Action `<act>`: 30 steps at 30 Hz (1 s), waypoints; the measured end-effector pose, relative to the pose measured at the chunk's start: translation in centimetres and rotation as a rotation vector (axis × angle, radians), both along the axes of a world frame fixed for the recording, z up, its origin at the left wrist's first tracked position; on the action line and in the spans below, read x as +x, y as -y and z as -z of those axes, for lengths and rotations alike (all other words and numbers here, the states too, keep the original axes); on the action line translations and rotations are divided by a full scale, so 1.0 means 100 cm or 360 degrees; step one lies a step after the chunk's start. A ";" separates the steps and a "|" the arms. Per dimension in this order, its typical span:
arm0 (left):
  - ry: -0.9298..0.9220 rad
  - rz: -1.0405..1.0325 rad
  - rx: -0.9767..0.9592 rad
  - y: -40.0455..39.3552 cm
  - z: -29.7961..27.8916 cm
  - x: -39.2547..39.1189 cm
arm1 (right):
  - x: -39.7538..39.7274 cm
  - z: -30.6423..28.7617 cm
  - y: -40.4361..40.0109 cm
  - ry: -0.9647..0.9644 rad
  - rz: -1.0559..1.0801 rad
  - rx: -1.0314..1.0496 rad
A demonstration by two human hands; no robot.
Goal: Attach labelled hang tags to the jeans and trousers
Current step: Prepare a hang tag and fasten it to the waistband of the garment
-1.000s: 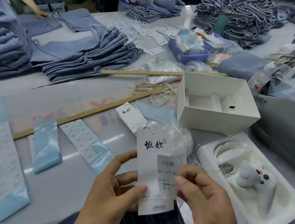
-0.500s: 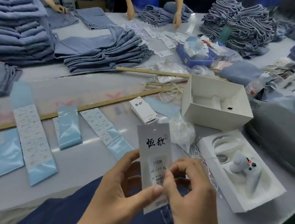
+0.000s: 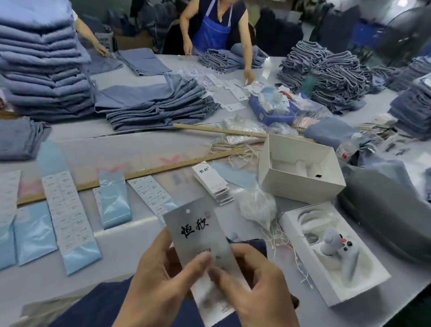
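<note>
My left hand (image 3: pixel 159 284) and right hand (image 3: pixel 260 296) both pinch the white rectangular card hang tag (image 3: pixel 198 232) above dark blue denim jeans (image 3: pixel 98 312).

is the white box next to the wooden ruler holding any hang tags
No, the open white box shows only its bare moulded insert, while the spare hang tags lie stacked on the table beside it.

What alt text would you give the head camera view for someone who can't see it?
Two hands, left and right, pinch a white hang tag over dark jeans at a table. Beyond lie label strips, a tag stack and folded jeans; another worker sorts more.
</note>
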State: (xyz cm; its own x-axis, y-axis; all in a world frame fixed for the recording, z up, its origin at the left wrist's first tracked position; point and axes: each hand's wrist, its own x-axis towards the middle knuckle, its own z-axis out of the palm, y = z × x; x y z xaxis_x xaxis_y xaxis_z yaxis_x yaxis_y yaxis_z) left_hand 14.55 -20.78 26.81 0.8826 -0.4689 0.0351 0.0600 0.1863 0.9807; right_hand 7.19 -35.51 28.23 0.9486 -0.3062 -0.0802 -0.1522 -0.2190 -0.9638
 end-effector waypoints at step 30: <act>0.0092 -0.0081 0.0729 0.128 0.113 0.037 | 0.032 0.214 0.219 -0.0847 0.0862 -0.0228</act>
